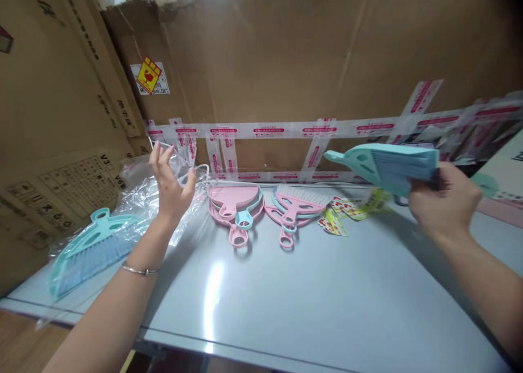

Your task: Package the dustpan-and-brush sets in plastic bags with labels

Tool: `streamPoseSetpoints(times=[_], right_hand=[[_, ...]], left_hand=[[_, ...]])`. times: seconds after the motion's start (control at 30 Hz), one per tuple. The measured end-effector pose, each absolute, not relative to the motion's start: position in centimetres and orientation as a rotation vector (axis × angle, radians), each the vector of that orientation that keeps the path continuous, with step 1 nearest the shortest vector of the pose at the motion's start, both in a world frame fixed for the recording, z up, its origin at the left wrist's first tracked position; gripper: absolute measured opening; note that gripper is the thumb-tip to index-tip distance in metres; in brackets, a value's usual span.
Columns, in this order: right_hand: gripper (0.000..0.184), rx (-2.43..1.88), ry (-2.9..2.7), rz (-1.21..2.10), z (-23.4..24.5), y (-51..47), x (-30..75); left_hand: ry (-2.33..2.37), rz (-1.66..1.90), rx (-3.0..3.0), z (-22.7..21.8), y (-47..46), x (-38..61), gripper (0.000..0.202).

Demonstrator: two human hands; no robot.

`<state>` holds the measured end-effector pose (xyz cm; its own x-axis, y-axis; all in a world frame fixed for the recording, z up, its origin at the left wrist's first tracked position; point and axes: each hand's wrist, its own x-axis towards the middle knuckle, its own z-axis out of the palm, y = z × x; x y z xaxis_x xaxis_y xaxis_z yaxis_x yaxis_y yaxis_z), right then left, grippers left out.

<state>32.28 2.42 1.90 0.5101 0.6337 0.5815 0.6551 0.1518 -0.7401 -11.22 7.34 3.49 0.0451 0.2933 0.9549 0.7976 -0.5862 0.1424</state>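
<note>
My right hand (443, 201) is closed on the bristle end of a teal hand brush (384, 166), held in the air above the table's right side with its handle pointing left. My left hand (171, 179) is raised over the left of the table with fingers spread, touching the edge of a clear plastic bag (163, 196). Another teal brush (92, 248) lies in a clear bag at the far left. A stack of pink and teal dustpans (235, 204) and a pile of pink and teal brushes (292, 209) lie at the back middle.
The grey table (310, 297) has its front edge near me. Small printed labels (347, 212) lie beside the brushes. Large cardboard boxes (265, 62) with red-and-white tape wall off the back and left. More bagged goods sit at the far right.
</note>
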Motion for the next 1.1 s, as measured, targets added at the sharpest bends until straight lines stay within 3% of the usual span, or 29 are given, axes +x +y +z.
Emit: streamPoseSetpoints(times=[0.13, 0.23, 0.33, 0.43, 0.5, 0.57, 0.63, 0.7, 0.87, 1.0, 1.1], right_hand=[[0.019, -1.166, -0.880, -0.044, 3.5, 2.5, 30.4], [0.024, -0.944, -0.844, 0.522, 4.4, 2.3, 26.7], [0.031, -0.997, -0.940, 1.156, 3.9, 1.2, 22.7], [0.042, -1.041, -1.155, 1.471, 2.4, 0.0, 19.8], [0.048, -1.077, -1.263, 1.228, 1.8, -0.5, 18.8], [0.047, -1.069, -1.364, 0.643, 1.8, -1.1, 18.4], [0.038, -0.994, -1.580, 0.128, 2.5, -1.7, 18.1], [0.029, -0.930, -1.885, -0.105, 3.5, -2.3, 17.6], [0.012, -0.903, -2.141, -0.210, 5.9, -2.7, 16.7], [0.006, -0.860, -2.185, 0.002, 7.1, -2.9, 17.0], [0.018, -0.865, -2.282, 0.056, 7.8, -3.2, 17.2]], left_hand=[[-1.113, -1.764, -1.918, 3.8, 5.9, -9.0, 0.046], [-1.199, -1.933, -2.461, 3.8, 4.3, -5.9, 0.041], [-1.109, -1.904, -3.176, 3.4, 2.8, -3.7, 0.058], [-0.906, -2.002, -3.321, 3.3, 1.8, -3.2, 0.058], [-0.797, -2.076, -3.253, 3.6, 1.5, -3.4, 0.042], [-0.736, -2.060, -3.192, 4.1, 1.2, -3.5, 0.030], [-0.693, -1.976, -3.156, 4.7, 0.8, -3.5, 0.029], [-0.674, -1.868, -3.131, 5.1, 0.5, -3.3, 0.031], [-0.579, -1.793, -3.061, 5.3, -0.2, -3.4, 0.041], [-0.599, -1.904, -2.923, 5.6, -0.9, -3.3, 0.038], [-0.608, -1.797, -2.903, 5.8, -1.0, -3.5, 0.040]])
